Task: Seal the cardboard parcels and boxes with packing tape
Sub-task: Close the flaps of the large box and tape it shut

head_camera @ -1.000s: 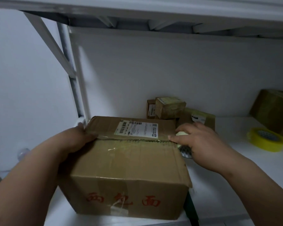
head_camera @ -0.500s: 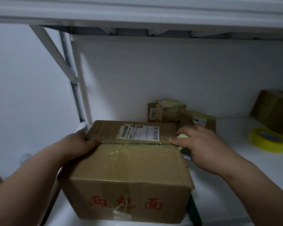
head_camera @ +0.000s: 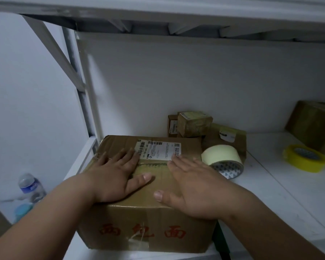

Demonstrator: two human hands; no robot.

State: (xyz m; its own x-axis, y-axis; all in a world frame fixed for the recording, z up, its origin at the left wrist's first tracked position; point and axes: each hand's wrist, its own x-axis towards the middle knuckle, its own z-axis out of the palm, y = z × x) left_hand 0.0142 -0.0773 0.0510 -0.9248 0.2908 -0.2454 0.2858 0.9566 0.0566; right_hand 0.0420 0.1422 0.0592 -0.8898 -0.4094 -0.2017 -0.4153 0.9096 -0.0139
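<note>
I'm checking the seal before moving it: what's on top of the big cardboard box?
Both hands, left hand and right hand, press flat on the big cardboard box, beside a white shipping label. The taped seam shows between them; the rest is covered.

From my feed I see two bare forearms reaching in from the lower corners of the view, with no sleeves reaching as far as the wrists. My left hand (head_camera: 114,171) wears a thin band ring on one finger, pale and metallic, just a fine line across it. My right hand (head_camera: 193,186) carries no ring that I can make out. The nails are short and unpainted; both thumbnails show plainly.
</note>
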